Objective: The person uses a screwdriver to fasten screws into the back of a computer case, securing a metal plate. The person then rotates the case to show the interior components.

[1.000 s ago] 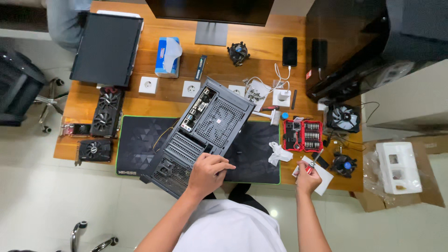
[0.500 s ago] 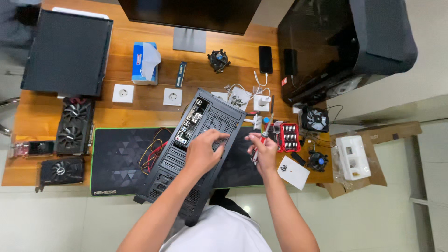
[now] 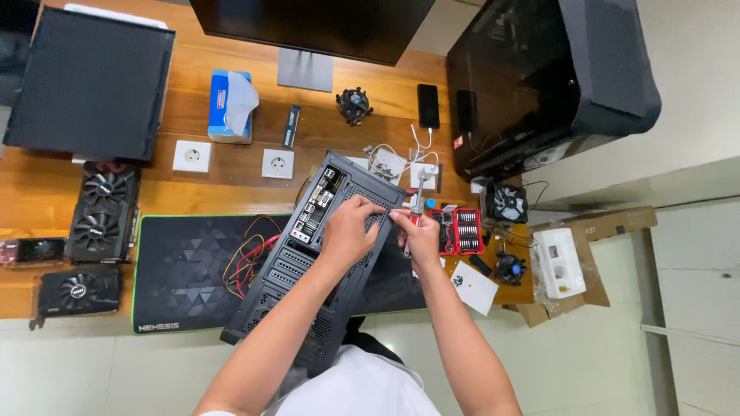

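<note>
Here a wooden desk (image 3: 231, 181) stands on a pale floor, with a black desk mat (image 3: 185, 270) along its near edge. A black computer case (image 3: 308, 254) lies tilted across the mat, its near end overhanging the desk edge. The left hand (image 3: 348, 231) rests spread on the case's vented panel. The right hand (image 3: 420, 235) is clamped round a red-handled screwdriver (image 3: 413, 212) at the case's upper right edge. A red bit set (image 3: 461, 231) lies just beside that hand. Graphics cards (image 3: 96, 223) crowd the left end, a large black tower (image 3: 539, 77) the right. Bare wood shows between the tissue box (image 3: 228, 104) and the monitor stand (image 3: 306, 69).
</note>
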